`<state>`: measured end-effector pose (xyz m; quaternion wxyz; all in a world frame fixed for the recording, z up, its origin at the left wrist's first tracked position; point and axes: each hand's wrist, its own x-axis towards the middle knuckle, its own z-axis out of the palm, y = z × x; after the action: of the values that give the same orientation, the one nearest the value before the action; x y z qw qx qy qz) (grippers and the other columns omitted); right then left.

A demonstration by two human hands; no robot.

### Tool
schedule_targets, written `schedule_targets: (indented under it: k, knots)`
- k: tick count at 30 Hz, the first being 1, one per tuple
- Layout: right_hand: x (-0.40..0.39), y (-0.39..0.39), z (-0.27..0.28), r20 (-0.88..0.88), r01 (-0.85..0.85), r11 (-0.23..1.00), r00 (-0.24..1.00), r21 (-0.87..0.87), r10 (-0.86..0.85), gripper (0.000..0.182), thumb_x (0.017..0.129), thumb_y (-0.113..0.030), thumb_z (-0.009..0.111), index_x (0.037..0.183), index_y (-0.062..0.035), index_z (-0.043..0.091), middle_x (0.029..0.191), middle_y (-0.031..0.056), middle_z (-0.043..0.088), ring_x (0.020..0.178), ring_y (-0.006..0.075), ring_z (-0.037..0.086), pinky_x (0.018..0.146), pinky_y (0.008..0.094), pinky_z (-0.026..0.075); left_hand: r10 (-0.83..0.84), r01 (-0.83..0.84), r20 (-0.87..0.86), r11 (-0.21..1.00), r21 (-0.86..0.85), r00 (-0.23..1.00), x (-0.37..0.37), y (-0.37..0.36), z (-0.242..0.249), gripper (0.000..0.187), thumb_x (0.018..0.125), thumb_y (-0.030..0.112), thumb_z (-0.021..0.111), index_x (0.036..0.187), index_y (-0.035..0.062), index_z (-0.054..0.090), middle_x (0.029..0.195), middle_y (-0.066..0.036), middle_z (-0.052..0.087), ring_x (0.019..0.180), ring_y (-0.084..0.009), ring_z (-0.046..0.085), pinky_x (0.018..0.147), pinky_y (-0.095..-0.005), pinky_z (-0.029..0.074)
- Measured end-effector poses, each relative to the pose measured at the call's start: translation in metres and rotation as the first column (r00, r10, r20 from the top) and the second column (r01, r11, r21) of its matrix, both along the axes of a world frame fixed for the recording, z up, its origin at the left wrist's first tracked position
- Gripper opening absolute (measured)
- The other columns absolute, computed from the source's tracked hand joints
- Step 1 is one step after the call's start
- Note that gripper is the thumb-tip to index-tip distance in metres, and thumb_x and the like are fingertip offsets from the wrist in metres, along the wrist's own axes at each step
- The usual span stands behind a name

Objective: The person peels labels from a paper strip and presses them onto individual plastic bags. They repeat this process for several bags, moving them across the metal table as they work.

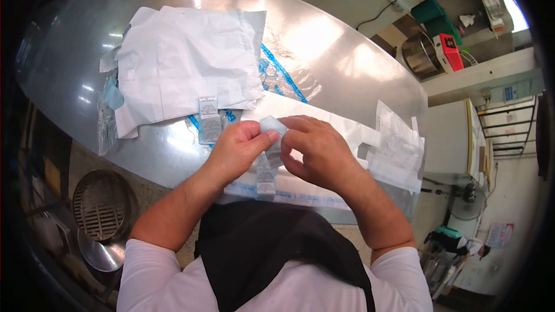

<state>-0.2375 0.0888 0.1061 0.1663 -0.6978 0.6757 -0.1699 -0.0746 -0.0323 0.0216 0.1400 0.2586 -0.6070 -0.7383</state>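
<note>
**Label strip [265,178] hanging between the left hand [240,147] and the right hand [318,144]**

The person is holding the pale, printed label strip in front of the body, over the near part of the shiny metal desk [352,55]. The left hand is closing on the strip's upper part, its thumb pressing across the front. The right hand is curling partly closed at the strip's right edge, its fingertips meeting the upper part; whether they are pinching it is hard to tell. The lower part is hanging below the left hand, pointing toward the black apron [277,242].

A second label strip [208,120] is lying just beyond and to the left of the left hand, overlapping the near edge of a pile of white bags [188,60]. Clear plastic with blue print [280,75] is showing from beneath the pile's right side. A long white sheet [329,117] is stretching out beneath the hands, and a partly see-through bag [399,147] is lying at its right end. Well apart from the desk, at the lower left, a round metal container with a slatted grate [101,205] is standing.
</note>
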Motion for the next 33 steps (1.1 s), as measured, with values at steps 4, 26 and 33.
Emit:
schedule_targets:
  k: [4,26,33]
  knots:
    - [0.003,0.000,0.000,-0.054,0.024,0.995,0.998,-0.099,-0.029,0.015,0.081,-0.009,0.075,0.094,-0.0082,0.067,0.129,0.0138,0.065,0.122,0.0329,0.061,0.102,0.0448,0.049,-0.019,0.016,0.035,0.995,0.098,0.999,-0.002,0.000,0.005,0.029,0.100,0.026,0.065,0.098,-0.0018,0.071,0.084,-0.002,0.067,0.080,-0.0079,0.058,0.073,-0.0271,0.046]
    - [0.004,0.004,-0.007,0.068,0.141,0.980,0.989,-0.139,-0.133,0.019,0.079,-0.012,0.077,0.092,-0.0083,0.063,0.127,0.0146,0.067,0.120,0.0325,0.063,0.100,0.0433,0.049,0.070,-0.058,-0.040,0.966,0.254,0.997,-0.007,-0.002,0.003,0.024,0.099,0.027,0.066,0.095,0.0032,0.070,0.083,0.001,0.067,0.074,-0.0061,0.057,0.065,-0.0256,0.047]
    - [0.018,0.012,-0.024,0.206,0.376,0.910,0.918,-0.174,-0.340,0.016,0.081,-0.015,0.080,0.091,-0.0098,0.068,0.085,0.0073,0.068,0.076,0.0255,0.069,0.067,0.0363,0.055,0.103,-0.087,-0.003,0.858,0.506,0.995,0.000,-0.003,0.000,0.028,0.102,0.023,0.062,0.122,0.0036,0.063,0.110,-0.006,0.071,0.100,-0.0162,0.069,0.090,-0.0342,0.056]
